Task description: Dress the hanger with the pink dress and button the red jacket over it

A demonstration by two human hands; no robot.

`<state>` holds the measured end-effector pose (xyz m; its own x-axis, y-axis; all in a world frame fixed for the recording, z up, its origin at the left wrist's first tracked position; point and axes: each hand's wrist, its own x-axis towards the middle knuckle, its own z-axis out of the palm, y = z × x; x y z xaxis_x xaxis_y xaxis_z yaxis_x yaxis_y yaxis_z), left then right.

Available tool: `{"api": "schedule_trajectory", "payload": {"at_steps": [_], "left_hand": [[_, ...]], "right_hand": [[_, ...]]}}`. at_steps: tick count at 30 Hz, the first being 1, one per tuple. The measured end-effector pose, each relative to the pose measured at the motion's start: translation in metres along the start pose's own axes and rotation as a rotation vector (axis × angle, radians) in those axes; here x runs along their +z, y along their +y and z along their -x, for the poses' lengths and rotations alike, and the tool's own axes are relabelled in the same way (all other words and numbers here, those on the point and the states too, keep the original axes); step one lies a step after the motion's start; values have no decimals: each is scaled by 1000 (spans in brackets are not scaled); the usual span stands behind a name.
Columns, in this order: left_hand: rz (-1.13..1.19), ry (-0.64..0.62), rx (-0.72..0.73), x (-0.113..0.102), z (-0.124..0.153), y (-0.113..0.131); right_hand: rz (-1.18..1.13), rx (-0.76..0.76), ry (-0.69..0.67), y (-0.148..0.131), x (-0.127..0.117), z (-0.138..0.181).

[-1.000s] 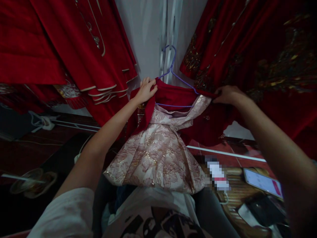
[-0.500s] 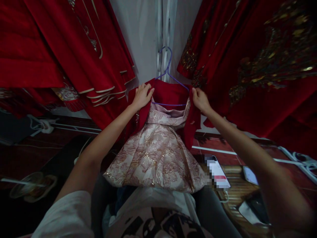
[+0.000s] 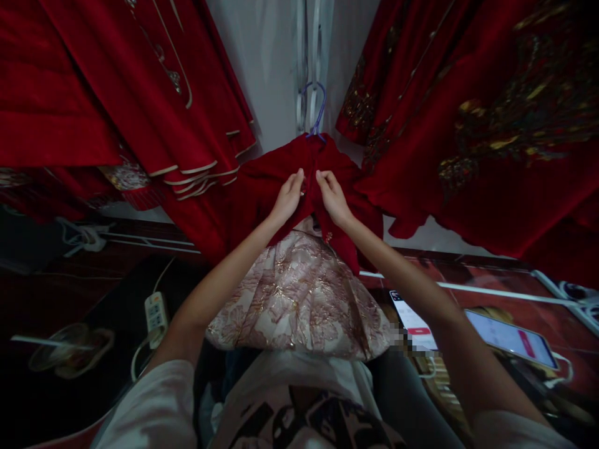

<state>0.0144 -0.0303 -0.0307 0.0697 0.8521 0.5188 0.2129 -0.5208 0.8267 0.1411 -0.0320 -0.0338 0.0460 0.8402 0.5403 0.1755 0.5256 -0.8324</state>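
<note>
A small red velvet jacket (image 3: 266, 181) hangs on a purple wire hanger (image 3: 314, 106) against the white wall, over a pink and gold brocade skirt (image 3: 299, 299). My left hand (image 3: 289, 196) pinches the jacket's left front edge. My right hand (image 3: 331, 196) pinches its right front edge. Both hands meet at the jacket's middle, fingers closed on the cloth, holding the two fronts together.
Large red embroidered garments hang at the left (image 3: 116, 93) and right (image 3: 468, 125). A power strip (image 3: 156, 312) and a plastic cup (image 3: 65, 352) lie low on the left. Two lit phones (image 3: 510, 337) (image 3: 414, 324) lie on the surface at the right.
Both hands came inward from the jacket's shoulders to its middle, drawing the red fronts shut over the pink bodice. The hanger's bar is now covered.
</note>
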Motion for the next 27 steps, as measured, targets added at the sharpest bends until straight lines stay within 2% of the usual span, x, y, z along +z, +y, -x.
{"api": "schedule_trajectory", "payload": {"at_steps": [4,6,9,14,19,27], "left_hand": [[118,13,-17,-6,26,-5],[128,15,25,-6,36,-9],[121,58,53,-2,43,-13],[179,175,-9,4,39,-22],[207,118,-40,4,36,-25],[-38,-10,69,-2,39,-17]], "right_hand": [[-186,127,-99,5,-10,19],[-245,102,-150,7,-12,28],[-231,18,-136,9,-13,37],[-263,-50,-95,12,-9,39],[-237,-44,-35,15,-5,37],[-153,-47,76,19,7,33]]}}
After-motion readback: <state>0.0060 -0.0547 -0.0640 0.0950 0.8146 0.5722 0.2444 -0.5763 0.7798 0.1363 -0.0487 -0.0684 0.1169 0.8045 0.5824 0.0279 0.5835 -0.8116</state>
